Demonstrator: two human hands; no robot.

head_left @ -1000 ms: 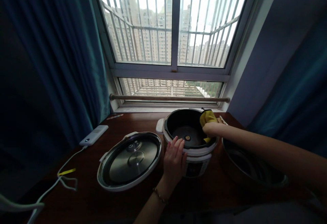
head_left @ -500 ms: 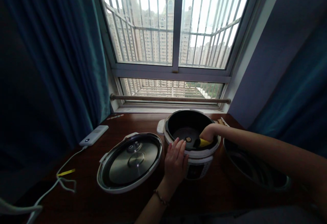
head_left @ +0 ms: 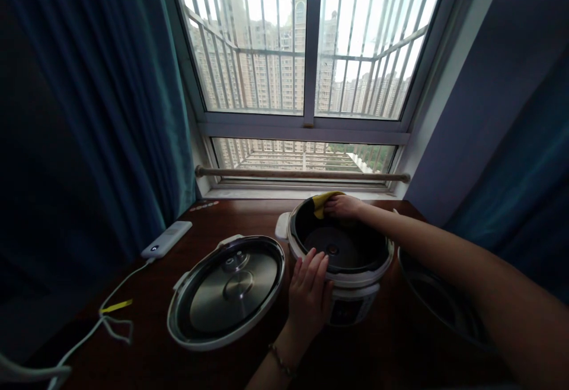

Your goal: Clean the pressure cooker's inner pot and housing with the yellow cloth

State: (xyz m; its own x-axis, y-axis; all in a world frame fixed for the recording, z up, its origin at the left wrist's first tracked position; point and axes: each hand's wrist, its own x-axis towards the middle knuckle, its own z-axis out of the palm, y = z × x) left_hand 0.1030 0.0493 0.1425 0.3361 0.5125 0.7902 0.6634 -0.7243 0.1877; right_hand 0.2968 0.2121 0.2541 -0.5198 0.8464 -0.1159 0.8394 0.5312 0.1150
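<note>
A white electric pressure cooker (head_left: 355, 283) stands uncovered on the dark wooden table, with a round plate at the bottom of its black inside. My left hand (head_left: 306, 295) is at its near left rim, fingertips bent over the edge and thumb against the outer wall. Inside the far edge, my right hand (head_left: 343, 205) presses a yellow cloth (head_left: 320, 205) to the rim; its fingers are closed on the cloth and partly hidden. To the left, the cooker's lid (head_left: 235, 289) lies with its metal underside up.
A dark, round pot (head_left: 438, 301) sits to the right, partly beneath my right forearm. A white power bank (head_left: 168, 239) with a white cable (head_left: 86, 333) and yellow tie (head_left: 117, 306) lies at left. Behind the table are a window rail (head_left: 302, 173) and a blue curtain (head_left: 146, 111).
My right hand has carried the yellow cloth from the near right inside of the cooker to its far rim. My left hand stays at the near left rim. The view has shifted slightly.
</note>
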